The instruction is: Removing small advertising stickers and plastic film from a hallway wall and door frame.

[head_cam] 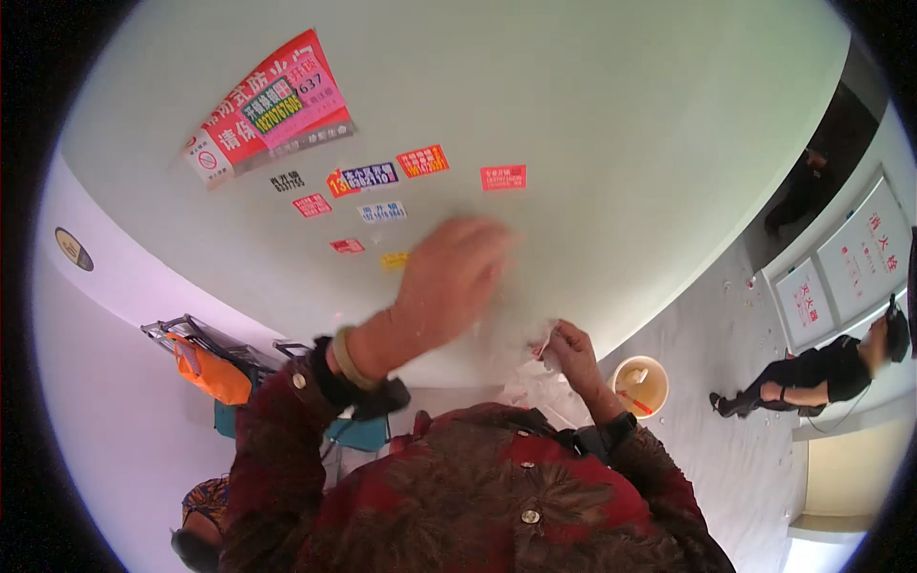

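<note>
A broad pale green surface with several stickers stands before me. My left hand point(455, 276) is blurred in front of it, between a yellow sticker point(395, 261) and a red sticker point(503, 177); its fingers look bent, and whether it holds anything is hidden. Lower right, my right hand point(573, 354) pinches a crumpled scrap of paper point(546, 344) between thumb and fingers. Above to the left hang a large red notice point(243, 97), partly covered by pink and green stickers, and smaller blue point(369, 175), orange point(423, 162) and white point(382, 212) ones, all bearing writing.
A white bucket point(617, 387) with an orange-handled tool point(635, 402) stands right of my right arm. Crumpled clear plastic point(555, 394) lies below that hand. At left is a metal rack point(188, 326) with an orange bag point(215, 374). Another person point(817, 376) stands at right beside wall cabinets point(856, 251).
</note>
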